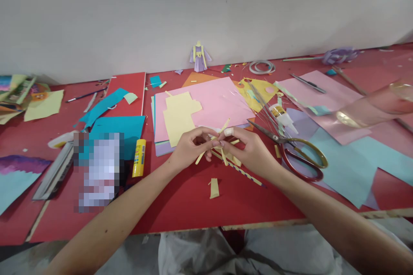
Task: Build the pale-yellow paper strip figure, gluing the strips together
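My left hand (192,148) and my right hand (247,148) meet over the red table. Their fingertips are pinched together on pale yellow paper strips (224,126), whose ends stick out between and below the fingers. A light wrap circles one right finger. Under the hands a long pale strip with dark dots (247,175) slants toward the table's front edge. A small yellow paper piece (214,188) lies just below them. Right beside my right hand are scissors (305,159) with a yellow and a dark red handle loop. My fingers partly hide the pinched spot.
Pink paper (219,99) and cut yellow paper (179,116) lie beyond the hands. A yellow glue stick (139,158) stands left; a white-and-yellow glue bottle (282,117) lies right. A purple paper figure (199,59) leans at the wall. A clear cylinder (377,105) is far right.
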A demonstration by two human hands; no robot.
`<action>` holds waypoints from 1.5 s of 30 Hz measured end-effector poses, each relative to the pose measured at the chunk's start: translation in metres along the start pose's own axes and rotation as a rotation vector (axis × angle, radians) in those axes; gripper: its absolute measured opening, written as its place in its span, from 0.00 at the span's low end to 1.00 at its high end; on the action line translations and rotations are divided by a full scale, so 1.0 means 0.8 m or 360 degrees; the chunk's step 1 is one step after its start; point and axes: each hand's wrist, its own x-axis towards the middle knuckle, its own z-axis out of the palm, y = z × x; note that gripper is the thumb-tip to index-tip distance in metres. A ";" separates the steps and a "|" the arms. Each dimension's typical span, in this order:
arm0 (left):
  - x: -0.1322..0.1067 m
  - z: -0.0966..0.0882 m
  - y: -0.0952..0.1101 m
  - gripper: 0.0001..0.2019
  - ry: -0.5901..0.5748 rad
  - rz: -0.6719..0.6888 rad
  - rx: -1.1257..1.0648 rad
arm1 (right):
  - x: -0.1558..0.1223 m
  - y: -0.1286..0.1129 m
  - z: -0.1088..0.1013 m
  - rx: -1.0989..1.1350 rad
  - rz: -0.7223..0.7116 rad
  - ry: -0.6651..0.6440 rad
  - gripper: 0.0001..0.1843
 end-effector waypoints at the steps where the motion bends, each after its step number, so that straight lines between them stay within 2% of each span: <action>1: 0.000 0.000 0.000 0.13 -0.0004 0.0001 0.0007 | 0.000 0.000 0.000 -0.0006 0.0004 -0.0003 0.04; 24: 0.002 -0.002 0.001 0.12 -0.0039 -0.0019 -0.0017 | -0.001 0.007 0.001 -0.0088 0.0019 0.0022 0.03; 33: 0.002 -0.001 -0.001 0.11 -0.0094 -0.0011 -0.0028 | 0.000 0.012 0.002 -0.0213 0.0150 -0.0165 0.04; 45: 0.002 -0.002 0.003 0.10 -0.0116 -0.0017 -0.0002 | -0.001 0.014 0.002 -0.0313 0.0135 -0.0178 0.04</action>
